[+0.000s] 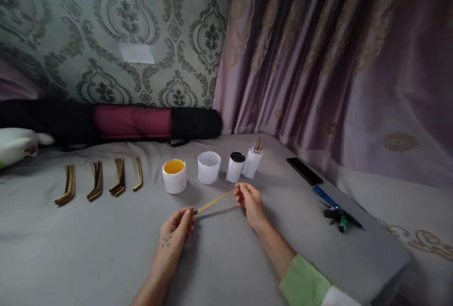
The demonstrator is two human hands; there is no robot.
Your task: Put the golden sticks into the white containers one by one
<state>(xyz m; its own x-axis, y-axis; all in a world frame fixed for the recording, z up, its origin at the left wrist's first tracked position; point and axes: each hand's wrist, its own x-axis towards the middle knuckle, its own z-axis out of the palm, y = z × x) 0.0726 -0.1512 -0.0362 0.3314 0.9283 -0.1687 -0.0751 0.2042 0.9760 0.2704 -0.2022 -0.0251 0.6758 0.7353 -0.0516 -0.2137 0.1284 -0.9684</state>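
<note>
**Thin strip held by both ends above a grey sheet**

The left hand [176, 231] pinches the near, darker end of a thin, pale yellow strip [215, 201] between thumb and fingertips, the other fingers curled in. The right hand [249, 200] pinches the far end in the same way; its forearm ends in a light green sleeve [306, 280]. The strip runs straight between the two hands, rising slightly toward the right hand, just above the grey sheet [88, 249].

Just behind the strip stands a row of four small containers. From left to right they are a white cup with yellow liquid [174, 176], a white empty cup [209, 167], a white cup with a dark top [235, 167] and a pale jar holding short sticks [252, 160]. The last two touch or nearly touch.

Well to the left, four bundles of bent golden-brown strips [96, 182] lie side by side on the sheet. To the right lie a dark phone [304, 170], a blue flat tool [325, 196] and, near it, a small dark tool with a green part [339, 216]; what kind of tool cannot be told.

Along the patterned wall [106, 28] rests a long black and maroon roll [131, 121], with a white soft thing [14, 144] at the far left edge. A purple curtain [336, 61] hangs on the right.
</note>
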